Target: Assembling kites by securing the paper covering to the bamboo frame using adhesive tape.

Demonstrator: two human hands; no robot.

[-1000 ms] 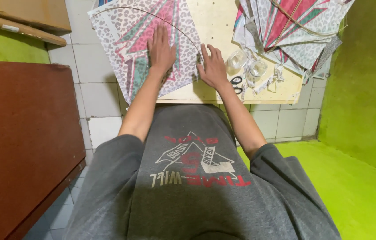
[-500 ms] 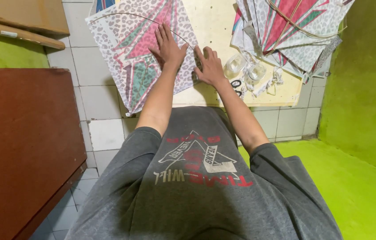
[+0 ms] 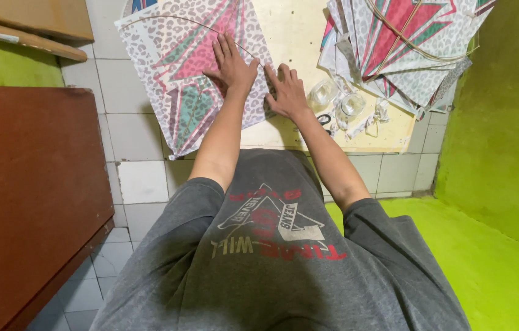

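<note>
I am looking straight down past a grey printed T-shirt [image 3: 271, 257] at a pale wooden board [image 3: 299, 37] serving as the counter, which lies on a white tiled floor [image 3: 140, 178]. A paper kite [image 3: 195, 67], leopard-spotted with pink and teal panels, lies flat on the left part of the board, one corner hanging past its near edge. A thin curved bow stick [image 3: 167, 18] arches across the kite's upper half. My left hand [image 3: 233, 64] lies palm down near the kite's middle, fingers spread and flat, closed on nothing. My right hand [image 3: 287, 92] presses flat just beside it at the kite's right edge, also splayed and holding nothing. To the right of the kite, further along the board, sits a fanned stack of matching kites [image 3: 406, 49], and between that stack and the kite lie clear tape rolls [image 3: 336, 98] and small scissors [image 3: 325, 119]. Left of the kite is a dark red-brown cabinet top [image 3: 26, 196]; bright green flooring [image 3: 504, 245] lies well to the right. Judging by the layout, this kite has its paper and bow in place and is being pressed or smoothed down; whether the edges are fully taped I cannot tell, and it has not joined the stack.
</note>
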